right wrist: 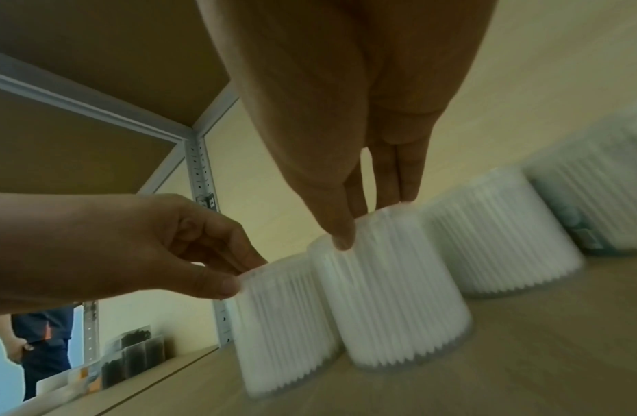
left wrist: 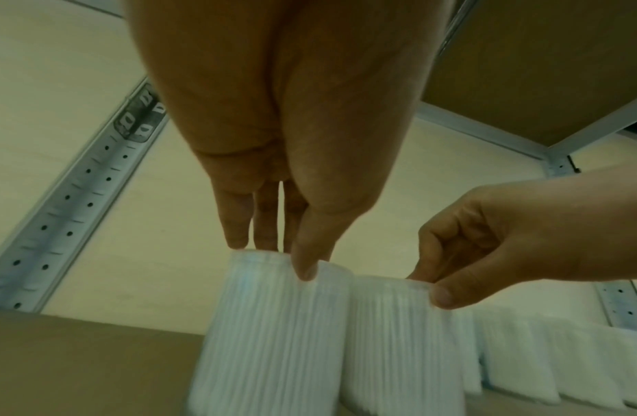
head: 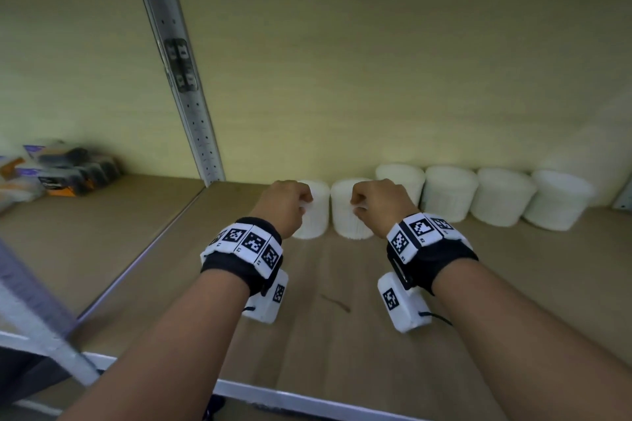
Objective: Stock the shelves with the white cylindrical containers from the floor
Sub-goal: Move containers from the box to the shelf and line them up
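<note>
Both forearms reach in over the shelf board's (head: 342, 345) front edge, each wrist wearing a marker band. Left hand (head: 285, 205) pinches the top rim of the leftmost white container (head: 313, 215), thumb in front, fingers behind. Right hand (head: 379, 207) pinches the top rim of the second container (head: 345, 212) the same way. These two stand upright, sides touching, toward the board's back edge. Four more white containers (head: 502, 196) line the back edge to the right. Far left, past the metal upright (head: 191, 113), dark packaged goods (head: 65, 169) sit on the neighbouring board.
</note>
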`<state>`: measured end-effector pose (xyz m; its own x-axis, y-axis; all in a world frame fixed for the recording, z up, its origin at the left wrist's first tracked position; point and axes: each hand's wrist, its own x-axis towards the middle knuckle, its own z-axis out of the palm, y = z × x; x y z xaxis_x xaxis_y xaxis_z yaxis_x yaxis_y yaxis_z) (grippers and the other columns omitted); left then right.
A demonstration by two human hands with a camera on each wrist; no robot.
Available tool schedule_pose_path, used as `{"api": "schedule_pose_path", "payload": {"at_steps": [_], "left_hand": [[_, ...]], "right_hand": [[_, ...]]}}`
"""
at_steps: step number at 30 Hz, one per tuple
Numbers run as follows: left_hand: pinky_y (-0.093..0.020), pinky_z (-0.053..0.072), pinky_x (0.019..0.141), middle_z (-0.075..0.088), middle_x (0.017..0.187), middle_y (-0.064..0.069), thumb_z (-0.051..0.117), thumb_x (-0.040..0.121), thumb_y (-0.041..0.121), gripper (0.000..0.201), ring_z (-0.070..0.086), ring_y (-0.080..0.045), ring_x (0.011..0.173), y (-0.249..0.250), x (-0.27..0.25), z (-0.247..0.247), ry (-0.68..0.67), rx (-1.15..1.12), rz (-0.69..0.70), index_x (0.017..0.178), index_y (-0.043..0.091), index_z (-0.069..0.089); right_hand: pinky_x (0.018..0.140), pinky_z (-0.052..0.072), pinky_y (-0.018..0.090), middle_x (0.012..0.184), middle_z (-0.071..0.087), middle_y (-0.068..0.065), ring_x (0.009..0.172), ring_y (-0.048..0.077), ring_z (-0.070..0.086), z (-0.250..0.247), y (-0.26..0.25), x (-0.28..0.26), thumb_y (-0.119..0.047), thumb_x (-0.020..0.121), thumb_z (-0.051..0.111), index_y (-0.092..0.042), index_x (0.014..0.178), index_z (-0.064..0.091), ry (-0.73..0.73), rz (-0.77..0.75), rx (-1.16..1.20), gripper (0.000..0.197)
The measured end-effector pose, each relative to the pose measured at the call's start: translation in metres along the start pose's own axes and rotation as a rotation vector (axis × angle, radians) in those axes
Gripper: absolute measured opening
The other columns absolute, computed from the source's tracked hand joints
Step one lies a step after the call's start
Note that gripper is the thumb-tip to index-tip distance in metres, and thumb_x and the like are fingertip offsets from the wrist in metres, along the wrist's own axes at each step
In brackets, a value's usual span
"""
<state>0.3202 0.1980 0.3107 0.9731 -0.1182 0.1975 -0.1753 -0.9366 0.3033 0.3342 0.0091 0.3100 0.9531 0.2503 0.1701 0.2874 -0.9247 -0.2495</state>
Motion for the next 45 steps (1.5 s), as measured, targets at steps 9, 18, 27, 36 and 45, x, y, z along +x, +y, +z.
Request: {"api": "schedule_pose_path", "payload": {"at_steps": [9,18,27,36,45], "left_hand": [[-0.032,0.047,0.093,0.061,0.127,-0.009,0.053,0.087,-0.003,0.034,0.058,-0.027,0.113,-0.008,0.047,0.006,0.008,-0.015,-0.02,0.117,0.012,0.063],[-0.035,0.043,0.098,0.056,0.131,-0.013,0.044,0.087,-0.011,0.044,0.052,-0.029,0.119,-0.011,0.065,0.016,-0.002,-0.072,-0.016,0.125,0.007,0.055],[-0.051,0.009,0.119,0.035,0.15,-0.004,0.053,0.091,0.019,0.053,0.027,-0.022,0.143,-0.007,0.023,0.008,-0.036,-0.052,-0.008,0.14,0.022,0.036],[-0.041,0.043,0.102,0.049,0.133,-0.002,0.059,0.085,0.027,0.049,0.05,-0.024,0.121,0.036,-0.081,-0.013,-0.065,-0.159,0.087,0.131,0.021,0.047],[-0.035,0.043,0.098,0.052,0.118,0.001,0.059,0.086,0.027,0.034,0.051,-0.018,0.113,0.073,-0.183,-0.024,-0.028,-0.205,0.144,0.118,0.02,0.054]], "right_hand": [[0.082,0.05,0.038,0.101,0.069,0.011,0.093,0.031,0.063,0.008,-0.001,0.038,-0.009,0.088,0.052,-0.01,0.102,0.065,0.061,0.018,-0.042,0.02],[0.089,0.052,0.04,0.114,0.066,0.013,0.102,0.031,0.062,0.005,0.005,0.053,-0.005,0.089,0.049,-0.008,0.115,0.065,-0.011,0.011,-0.061,0.03],[0.12,0.022,0.034,0.161,0.01,0.011,0.148,0.025,0.02,-0.014,0.01,-0.012,-0.026,0.094,0.053,-0.015,0.154,0.013,-0.307,-0.024,-0.044,0.072],[0.089,0.042,0.025,0.133,0.054,0.009,0.119,0.023,0.054,-0.042,-0.018,-0.116,-0.029,0.089,0.056,-0.017,0.135,0.05,-0.24,0.007,0.009,0.047],[0.096,0.046,0.029,0.128,0.06,0.006,0.118,0.023,0.056,-0.047,-0.049,-0.214,-0.029,0.088,0.053,-0.019,0.121,0.061,-0.24,0.04,0.042,0.035]]}}
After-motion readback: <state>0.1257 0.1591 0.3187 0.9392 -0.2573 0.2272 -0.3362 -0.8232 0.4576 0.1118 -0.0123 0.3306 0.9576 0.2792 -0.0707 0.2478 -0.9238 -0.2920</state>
